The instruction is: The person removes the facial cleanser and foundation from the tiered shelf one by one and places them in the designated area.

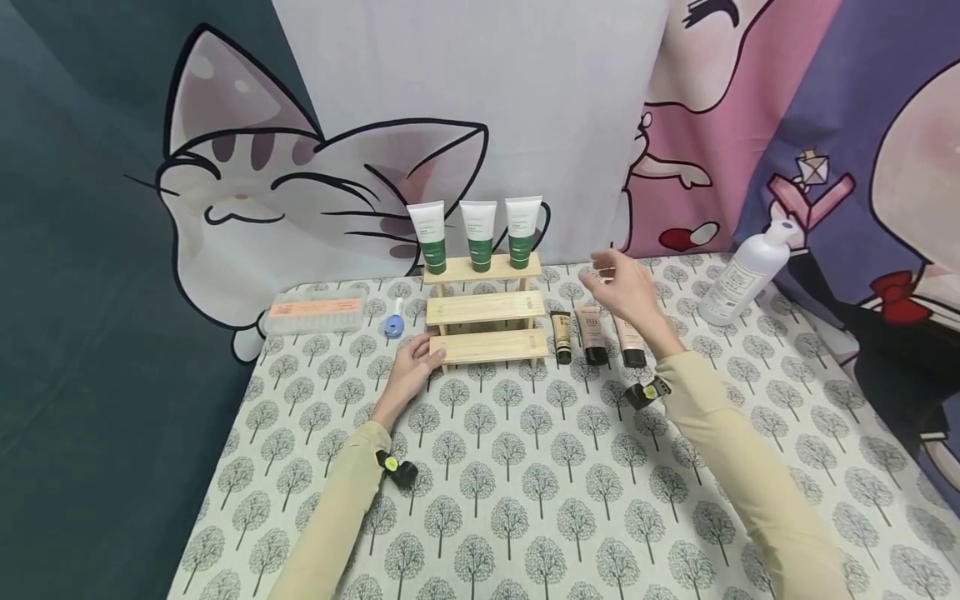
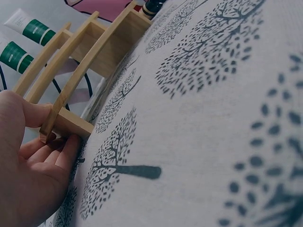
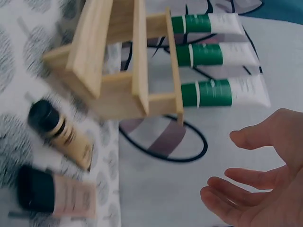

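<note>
A three-step wooden display rack point(image 1: 486, 308) stands near the back of the table. On its top step, three white-and-green tubes point(image 1: 480, 236) stand in a row on their caps. My left hand point(image 1: 411, 371) grips the left end of the lowest step, thumb on top and fingers beneath, as the left wrist view shows. Raised over the tubes to the rack's right, my right hand point(image 1: 624, 287) holds nothing, its thumb and fingers spread apart. Below it lie a gold tube point(image 1: 561, 337) and two pinkish tubes with black caps point(image 1: 592, 336), the farther one partly hidden by the hand.
A white pump bottle point(image 1: 747, 273) stands at the right. To the rack's left are a small blue round item point(image 1: 393, 325) and a clear flat case with an orange label point(image 1: 315, 313). A printed curtain point(image 1: 555, 100) hangs along the table's back edge.
</note>
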Demonstrator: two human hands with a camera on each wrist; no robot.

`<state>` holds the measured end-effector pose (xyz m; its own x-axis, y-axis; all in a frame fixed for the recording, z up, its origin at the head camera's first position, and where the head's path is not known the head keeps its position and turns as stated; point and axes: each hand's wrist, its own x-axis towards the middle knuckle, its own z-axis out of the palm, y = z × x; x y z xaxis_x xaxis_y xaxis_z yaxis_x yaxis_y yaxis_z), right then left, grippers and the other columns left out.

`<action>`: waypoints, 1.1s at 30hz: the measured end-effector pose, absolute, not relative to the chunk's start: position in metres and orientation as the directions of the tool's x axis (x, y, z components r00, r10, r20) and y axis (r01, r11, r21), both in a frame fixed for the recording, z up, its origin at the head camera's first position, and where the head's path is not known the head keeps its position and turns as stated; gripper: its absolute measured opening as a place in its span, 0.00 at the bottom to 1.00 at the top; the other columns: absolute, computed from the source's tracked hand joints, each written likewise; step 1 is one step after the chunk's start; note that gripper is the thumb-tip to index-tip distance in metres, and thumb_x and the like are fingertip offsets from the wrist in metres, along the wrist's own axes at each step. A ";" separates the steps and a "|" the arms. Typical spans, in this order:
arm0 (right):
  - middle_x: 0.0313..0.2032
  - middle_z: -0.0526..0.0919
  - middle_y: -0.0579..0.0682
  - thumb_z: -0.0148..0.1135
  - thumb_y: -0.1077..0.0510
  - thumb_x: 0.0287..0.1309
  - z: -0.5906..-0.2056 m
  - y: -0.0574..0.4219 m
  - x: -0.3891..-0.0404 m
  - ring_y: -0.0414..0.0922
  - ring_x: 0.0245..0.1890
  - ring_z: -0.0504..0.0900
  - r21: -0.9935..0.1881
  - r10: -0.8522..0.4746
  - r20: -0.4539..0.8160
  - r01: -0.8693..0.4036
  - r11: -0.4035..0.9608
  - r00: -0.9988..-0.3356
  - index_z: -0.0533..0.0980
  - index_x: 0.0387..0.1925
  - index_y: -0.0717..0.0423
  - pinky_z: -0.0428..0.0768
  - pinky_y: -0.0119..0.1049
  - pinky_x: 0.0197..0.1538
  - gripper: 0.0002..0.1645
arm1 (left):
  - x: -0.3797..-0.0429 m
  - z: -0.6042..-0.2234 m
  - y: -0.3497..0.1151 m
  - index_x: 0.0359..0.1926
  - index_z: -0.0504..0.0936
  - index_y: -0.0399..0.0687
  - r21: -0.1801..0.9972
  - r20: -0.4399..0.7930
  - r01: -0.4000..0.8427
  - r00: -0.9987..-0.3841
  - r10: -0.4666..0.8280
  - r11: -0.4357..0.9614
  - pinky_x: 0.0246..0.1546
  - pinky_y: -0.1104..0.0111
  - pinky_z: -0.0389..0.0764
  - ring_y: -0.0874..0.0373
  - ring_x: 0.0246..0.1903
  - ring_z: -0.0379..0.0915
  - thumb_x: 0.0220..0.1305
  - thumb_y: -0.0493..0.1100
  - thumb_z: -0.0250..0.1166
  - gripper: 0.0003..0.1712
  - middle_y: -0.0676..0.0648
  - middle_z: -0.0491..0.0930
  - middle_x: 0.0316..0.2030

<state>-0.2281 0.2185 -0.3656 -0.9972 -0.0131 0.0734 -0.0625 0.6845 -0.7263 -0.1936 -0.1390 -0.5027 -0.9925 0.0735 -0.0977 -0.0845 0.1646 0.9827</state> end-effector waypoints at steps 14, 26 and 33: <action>0.64 0.77 0.65 0.66 0.55 0.64 -0.359 0.166 -0.257 0.61 0.62 0.79 -0.832 -0.032 0.203 -0.189 0.522 -0.979 0.67 0.69 0.62 0.79 0.52 0.67 0.36 | -0.194 -0.503 -0.141 0.73 0.63 0.33 0.984 -0.105 -0.093 -0.992 0.070 0.154 0.70 0.55 0.74 0.37 0.67 0.70 0.70 0.36 0.62 0.33 0.29 0.70 0.68; 0.65 0.75 0.65 0.67 0.58 0.64 -0.362 0.135 -0.276 0.59 0.65 0.77 -0.881 0.005 0.182 -0.160 0.446 -0.983 0.68 0.68 0.65 0.79 0.46 0.68 0.34 | -0.196 -0.502 -0.141 0.74 0.62 0.34 0.985 -0.123 -0.111 -0.989 0.088 0.130 0.70 0.55 0.72 0.37 0.68 0.69 0.71 0.37 0.62 0.34 0.30 0.69 0.69; 0.59 0.79 0.65 0.67 0.60 0.63 -0.370 0.126 -0.285 0.58 0.60 0.80 -0.868 0.011 0.219 -0.190 0.459 -0.976 0.69 0.63 0.66 0.80 0.46 0.66 0.30 | -0.196 -0.501 -0.140 0.74 0.61 0.33 0.985 -0.120 -0.106 -0.988 0.101 0.133 0.70 0.55 0.73 0.37 0.68 0.69 0.71 0.36 0.61 0.34 0.29 0.68 0.69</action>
